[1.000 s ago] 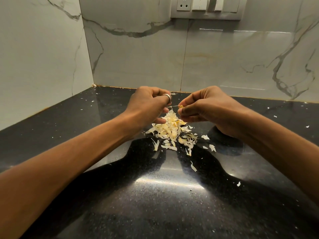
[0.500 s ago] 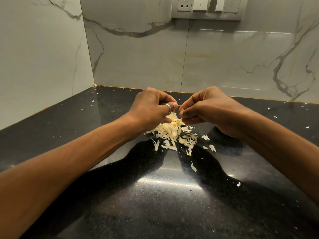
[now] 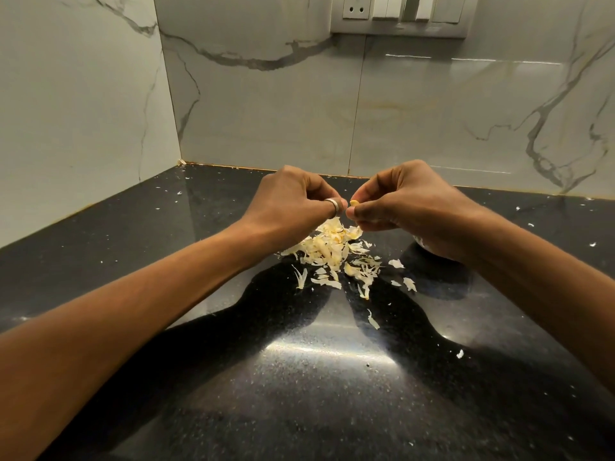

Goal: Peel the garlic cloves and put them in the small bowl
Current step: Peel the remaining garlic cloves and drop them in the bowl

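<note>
A small yellowish garlic clove [image 3: 353,203] is pinched between the thumb and fingers of my right hand [image 3: 409,201], held above the counter. My left hand [image 3: 293,204], wearing a ring, has its fingers curled, and its fingertips meet the clove from the left, picking at its skin. Directly below both hands lies a pile of pale garlic peels [image 3: 329,249] on the black countertop [image 3: 299,377]. A pale sliver under my right wrist [image 3: 420,241] may be the small bowl; the wrist hides the rest.
Loose peel scraps [image 3: 372,319] lie scattered toward the front and right of the pile. Marble-tiled walls [image 3: 266,121] close the counter at the back and left. A socket and switch panel [image 3: 399,15] sits high on the back wall.
My left hand, which had drawn a thin strip of skin away from the clove, has come back against it. Both hands have risen slightly above the pile.
</note>
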`<state>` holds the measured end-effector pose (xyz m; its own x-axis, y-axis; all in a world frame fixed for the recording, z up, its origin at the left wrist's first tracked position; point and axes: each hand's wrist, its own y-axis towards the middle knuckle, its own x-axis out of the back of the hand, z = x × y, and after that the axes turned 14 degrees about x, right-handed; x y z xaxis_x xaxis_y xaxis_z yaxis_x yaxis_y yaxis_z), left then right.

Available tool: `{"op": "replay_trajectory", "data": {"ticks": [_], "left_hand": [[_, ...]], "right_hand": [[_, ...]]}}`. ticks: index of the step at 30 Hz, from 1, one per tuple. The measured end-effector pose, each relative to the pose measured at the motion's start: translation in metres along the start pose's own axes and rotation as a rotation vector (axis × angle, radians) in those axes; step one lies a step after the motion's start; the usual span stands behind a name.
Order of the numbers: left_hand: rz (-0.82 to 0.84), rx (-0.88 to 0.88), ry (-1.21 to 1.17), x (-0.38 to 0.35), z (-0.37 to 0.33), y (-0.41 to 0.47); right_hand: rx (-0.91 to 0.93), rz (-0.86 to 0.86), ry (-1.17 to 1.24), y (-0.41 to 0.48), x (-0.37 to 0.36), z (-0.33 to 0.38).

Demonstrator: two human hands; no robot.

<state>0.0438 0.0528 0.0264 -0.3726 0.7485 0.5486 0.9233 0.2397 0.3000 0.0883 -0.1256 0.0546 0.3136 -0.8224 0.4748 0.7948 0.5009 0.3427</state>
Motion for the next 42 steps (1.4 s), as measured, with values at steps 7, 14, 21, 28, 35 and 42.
{"op": "replay_trajectory", "data": {"ticks": [7,14,21,28,35,42], "left_hand": [[0.143,0.103,-0.175,-0.001,-0.002,-0.002],[0.032,-0.033,-0.036,-0.002,-0.002,-0.003],[-0.08,-0.153,0.1,-0.006,-0.002,-0.008],[-0.152,-0.197,0.131,-0.009,0.0,-0.01],[-0.131,-0.135,0.082,-0.009,-0.001,-0.011],[0.113,0.189,-0.322,-0.002,-0.005,-0.008]], "right_hand": [[0.082,0.005,-0.047,0.0,-0.001,0.0],[0.239,0.001,-0.235,-0.003,-0.005,-0.001],[0.273,-0.014,-0.282,-0.004,-0.009,-0.002],[0.225,-0.012,-0.228,-0.004,-0.012,-0.002],[0.179,-0.014,-0.123,-0.004,-0.012,0.001],[0.079,-0.009,0.124,-0.005,-0.007,0.005]]}}
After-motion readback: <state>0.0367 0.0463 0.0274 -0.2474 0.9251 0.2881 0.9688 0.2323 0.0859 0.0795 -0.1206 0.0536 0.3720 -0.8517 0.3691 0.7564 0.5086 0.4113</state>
